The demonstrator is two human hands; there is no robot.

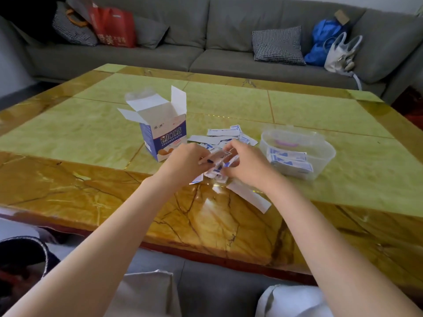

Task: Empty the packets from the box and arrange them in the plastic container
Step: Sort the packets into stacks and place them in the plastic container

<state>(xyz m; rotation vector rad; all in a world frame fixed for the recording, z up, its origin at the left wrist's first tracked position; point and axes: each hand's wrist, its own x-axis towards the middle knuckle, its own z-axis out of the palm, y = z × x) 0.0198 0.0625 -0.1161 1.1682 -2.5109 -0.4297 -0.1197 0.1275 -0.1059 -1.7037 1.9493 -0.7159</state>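
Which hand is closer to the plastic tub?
The right hand. It is just beside the plastic tub, on the tub's left side, gathering packets. The left hand is farther off, past the right hand, next to the open box.

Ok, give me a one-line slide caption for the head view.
Both hands gather loose packets between the opened box and the partly filled plastic container.

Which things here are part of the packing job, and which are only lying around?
Part of the job:
- open box
- loose packets on the table
- plastic container, some packets already inside
- left hand and right hand, both holding a bunch of packets

Lying about:
- red bag
- checked cushion
- blue bag
- white handbag
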